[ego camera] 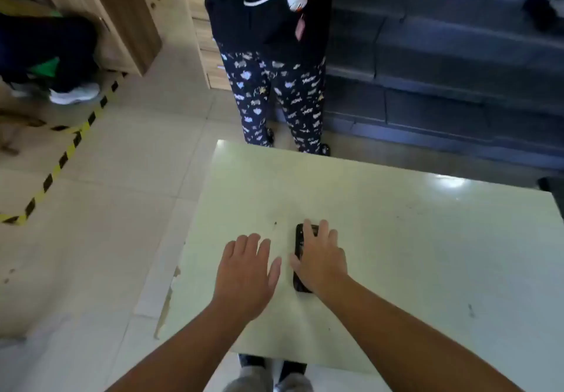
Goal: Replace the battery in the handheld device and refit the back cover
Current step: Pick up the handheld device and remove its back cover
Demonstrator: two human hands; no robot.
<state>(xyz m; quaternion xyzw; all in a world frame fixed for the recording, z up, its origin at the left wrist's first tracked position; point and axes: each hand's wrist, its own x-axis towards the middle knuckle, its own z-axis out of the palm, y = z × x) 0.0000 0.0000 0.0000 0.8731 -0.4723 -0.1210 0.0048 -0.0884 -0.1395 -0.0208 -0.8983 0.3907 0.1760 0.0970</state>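
Note:
A black handheld device lies flat on the pale table, long side pointing away from me. My right hand rests on top of it, fingers spread over its far end, thumb at its left edge; most of the device is hidden under the palm. My left hand hovers flat just to the left of the device, fingers apart, holding nothing. No separate battery or back cover shows.
A person in patterned trousers stands at the table's far edge. Wooden cabinets stand at back left, dark steps at back right. Yellow-black floor tape runs left. The table's left edge is chipped.

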